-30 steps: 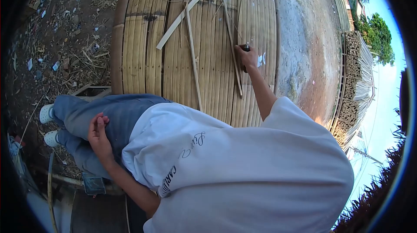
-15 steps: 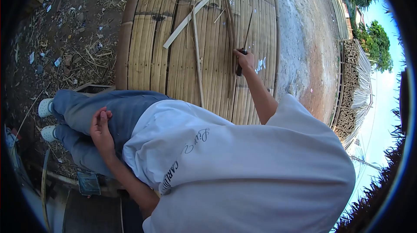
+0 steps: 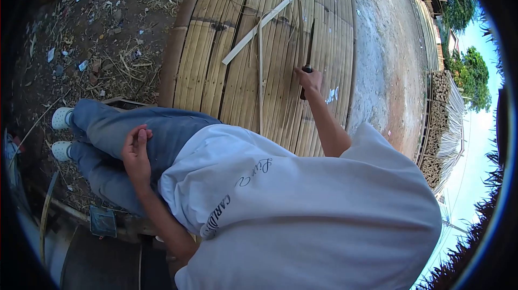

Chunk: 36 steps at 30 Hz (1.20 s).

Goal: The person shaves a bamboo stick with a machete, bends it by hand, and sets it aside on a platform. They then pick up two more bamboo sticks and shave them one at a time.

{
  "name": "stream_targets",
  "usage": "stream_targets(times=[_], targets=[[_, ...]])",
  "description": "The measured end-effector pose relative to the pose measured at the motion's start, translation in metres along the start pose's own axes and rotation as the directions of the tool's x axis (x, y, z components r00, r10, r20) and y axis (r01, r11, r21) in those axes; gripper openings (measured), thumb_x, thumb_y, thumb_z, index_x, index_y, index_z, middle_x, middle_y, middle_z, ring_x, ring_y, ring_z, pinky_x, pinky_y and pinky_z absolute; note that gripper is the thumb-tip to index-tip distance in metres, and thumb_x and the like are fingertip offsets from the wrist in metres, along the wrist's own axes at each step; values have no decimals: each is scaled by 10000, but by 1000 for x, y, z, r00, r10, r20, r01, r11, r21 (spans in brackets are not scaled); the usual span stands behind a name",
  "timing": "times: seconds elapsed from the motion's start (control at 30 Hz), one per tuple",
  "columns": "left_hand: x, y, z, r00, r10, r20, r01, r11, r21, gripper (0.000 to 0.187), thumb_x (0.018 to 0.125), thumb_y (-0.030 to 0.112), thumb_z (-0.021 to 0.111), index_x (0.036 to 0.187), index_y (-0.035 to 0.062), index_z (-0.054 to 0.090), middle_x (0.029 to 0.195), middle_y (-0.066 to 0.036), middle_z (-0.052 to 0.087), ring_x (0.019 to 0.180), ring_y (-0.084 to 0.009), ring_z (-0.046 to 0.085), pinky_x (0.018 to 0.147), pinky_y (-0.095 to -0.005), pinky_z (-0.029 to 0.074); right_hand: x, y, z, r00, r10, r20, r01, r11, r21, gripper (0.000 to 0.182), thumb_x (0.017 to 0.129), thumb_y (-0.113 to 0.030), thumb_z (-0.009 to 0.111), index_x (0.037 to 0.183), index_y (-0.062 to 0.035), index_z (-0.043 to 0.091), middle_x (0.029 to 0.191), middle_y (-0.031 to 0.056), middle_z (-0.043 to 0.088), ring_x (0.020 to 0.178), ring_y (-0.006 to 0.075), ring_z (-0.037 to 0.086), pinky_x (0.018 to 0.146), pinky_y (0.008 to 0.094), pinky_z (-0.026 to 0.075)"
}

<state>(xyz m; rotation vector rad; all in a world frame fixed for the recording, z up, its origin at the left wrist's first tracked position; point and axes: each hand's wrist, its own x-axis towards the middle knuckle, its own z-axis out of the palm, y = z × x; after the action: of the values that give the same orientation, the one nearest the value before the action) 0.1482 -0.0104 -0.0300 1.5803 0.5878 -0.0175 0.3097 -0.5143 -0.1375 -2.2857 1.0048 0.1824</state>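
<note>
My right hand [image 3: 310, 81] is closed round the dark handle of a long, thin-bladed knife [image 3: 311, 44], low over the bamboo slat table [image 3: 189, 76]. The blade points away from me. Close alongside it runs a narrow brown strip [image 3: 301, 22], its near end passing by my fingers. A pale flat strip [image 3: 264, 24] lies slantwise on the slats, and a long thin stick [image 3: 261, 79] stretches from it back to my shirt. Nothing is in my left hand [image 3: 136, 152], which hangs over my thighs, fingers loosely bent and apart.
Littered bare ground [image 3: 108, 36] borders the table on the left side of the view. A pale dirt path [image 3: 380, 52] runs along the other side, with a covered stack of cut wood [image 3: 440, 122] beyond. Small white scraps [image 3: 333, 94] lie near my right wrist.
The view has shifted, so the table appears further right. Against the slats, my right hand and the knife have moved left, bringing the blade closer to the brown strip. My left hand stays over my thighs.
</note>
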Motion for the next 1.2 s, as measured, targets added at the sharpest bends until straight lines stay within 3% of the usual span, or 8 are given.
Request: stream_targets(times=[0.2, 0.33, 0.47, 0.7, 0.93, 1.03, 1.1, 1.2], targets=[[0, 8, -8, 1000, -14, 18, 17, 987, -159, 238, 944, 171, 576, 1068, -30, 597, 937, -56, 628, 866, -110, 591, 838, -239, 468, -62, -135, -35, 975, -206, 81, 150, 886, 439, 257, 782, -236, 774, 818, -47, 603, 629, -28, 499, 526, 63, 432, 502, 240, 362], [-2, 53, 0, 993, 101, 63, -87, 976, -200, 248, 923, 153, 608, 1089, -31, 584, 965, -61, 625, 888, -111, 595, 833, -240, 474, -122, -235, -21, 742, -541, 396, 259, 776, 575, 294, 744, -243, 795, 847, -23, 630, 647, -19, 539, 547, 49, 444, 511, 232, 354], [1, 105, 8, 961, 275, -5, -259, 900, -352, 360, 913, 195, 621, 1182, -33, 549, 1062, -85, 635, 970, -145, 604, 825, -280, 493, -236, -318, 16, 307, -669, 677, 305, 743, 596, 240, 746, -185, 795, 818, -42, 616, 627, -39, 521, 511, 29, 428, 464, 201, 319], [-35, 109, -48, 724, 268, -636, -449, 883, -139, 287, 890, 173, 653, 1063, -54, 624, 881, -102, 682, 788, -115, 647, 689, -244, 530, -385, -336, 96, -293, -544, 786, 436, 656, 616, 280, 710, -232, 822, 822, -38, 655, 600, -47, 531, 525, 34, 461, 464, 206, 323], [-73, 71, -100, 584, 115, -804, -409, 897, -169, 253, 905, 198, 631, 1033, -19, 634, 841, -84, 672, 685, -104, 636, 592, -218, 515, -457, -318, 132, -406, -508, 760, 514, 560, 649, 261, 737, -233, 798, 801, -31, 647, 626, -35, 551, 535, 39, 461, 488, 207, 356], [-108, 44, -158, 447, -50, -893, -386, 890, -243, 332, 930, 267, 590, 1119, -6, 600, 860, -74, 671, 642, -106, 627, 557, -214, 511, -450, -324, 161, -178, -576, 798, 471, 662, 583, 265, 747, -233, 791, 803, -25, 636, 630, -17, 560, 544, 52, 481, 493, 222, 373], [-133, -8, -207, 85, -98, -992, -441, 889, -125, 314, 989, 246, 476, 1178, 19, 583, 690, 13, 520, 510, -51, 472, 453, -207, 400, -426, -334, 192, -54, -716, 696, 510, 580, 635, 259, 775, -231, 768, 818, -15, 633, 634, 0, 579, 526, 59, 493, 484, 226, 375], [-154, -58, -231, -5, -145, -989, -471, 873, -126, 324, 998, 232, 456, 1236, 33, 552, 655, 46, 396, 474, -38, 330, 423, -207, 326, -413, -338, 197, 39, -786, 617, 556, 531, 640, 248, 802, -228, 743, 846, -7, 638, 665, 22, 619, 517, 56, 492, 477, 225, 376]])
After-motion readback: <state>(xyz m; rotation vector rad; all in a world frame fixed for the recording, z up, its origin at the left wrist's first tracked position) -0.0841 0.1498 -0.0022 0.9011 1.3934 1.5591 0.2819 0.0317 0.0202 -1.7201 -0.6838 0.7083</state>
